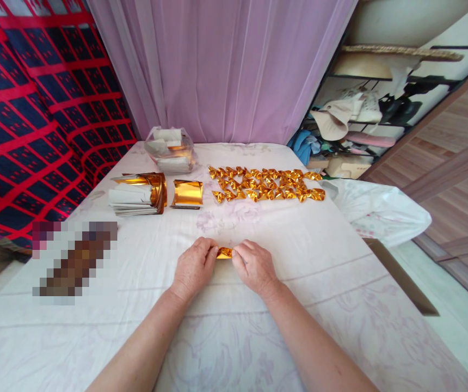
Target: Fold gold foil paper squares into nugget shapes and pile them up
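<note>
Between my two hands is a small rolled piece of gold foil paper [225, 253], low over the white tablecloth. My left hand [196, 265] pinches its left end, and my right hand [255, 267] pinches its right end. The fingertips hide both ends of the roll. Beyond my hands lies a short stack of gold foil sheets [188, 193], slightly curled. Left of it sits a thicker stack of gold and grey-white sheets [136, 195]. To the right, several folded gold foil pieces [267, 185] with twisted shapes lie in rows.
A clear plastic bag [171, 149] of more sheets stands at the table's back left. A blurred, pixelated patch [77, 261] covers something at left. A white plastic bag [385, 212] hangs by the right edge, near a shelf holding a cap [334, 120]. A purple curtain [226, 71] closes the back.
</note>
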